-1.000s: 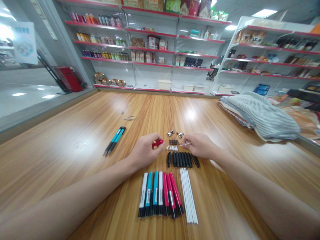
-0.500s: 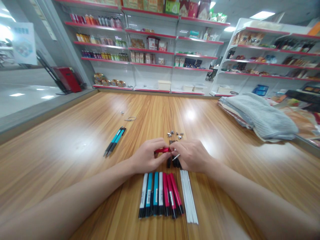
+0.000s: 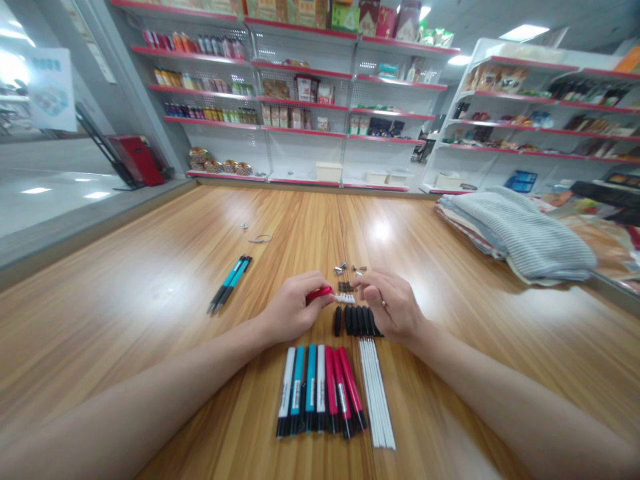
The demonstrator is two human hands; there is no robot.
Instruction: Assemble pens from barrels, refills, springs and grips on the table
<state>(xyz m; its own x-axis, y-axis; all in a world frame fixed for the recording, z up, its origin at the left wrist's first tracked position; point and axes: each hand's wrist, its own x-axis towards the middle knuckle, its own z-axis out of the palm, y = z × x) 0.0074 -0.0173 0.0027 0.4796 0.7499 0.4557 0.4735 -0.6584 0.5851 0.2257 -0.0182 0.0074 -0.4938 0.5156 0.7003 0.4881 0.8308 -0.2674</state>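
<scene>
My left hand [image 3: 299, 305] grips a red pen barrel [image 3: 319, 293] between thumb and fingers, its end pointing right. My right hand [image 3: 393, 305] hovers just right of the small parts, fingers bent and thumb apart from the index finger; nothing shows in it. Near its fingertips are small dark springs [image 3: 345, 287] and small white plastic pieces [image 3: 345, 299]. Several silver cone tips [image 3: 341, 268] lie beyond. Black rubber grips [image 3: 356, 321] stand in a row below, partly hidden by my right hand. Closer to me are white refills [image 3: 376, 393] and red, blue and white pen barrels [image 3: 311, 380].
Two blue and black pens [image 3: 230, 284] lie to the left. A thin ring-shaped loop [image 3: 261, 238] and a small shiny piece [image 3: 245, 226] rest farther back. Folded cloths [image 3: 525, 230] are piled at the right on the wooden table [image 3: 165, 373]. Stocked shelves [image 3: 305, 103] stand behind.
My right hand has drawn away from the red barrel to the right, uncovering the springs, white pieces and black grips. The thin white-tipped piece at its fingers no longer shows. My left hand keeps the barrel.
</scene>
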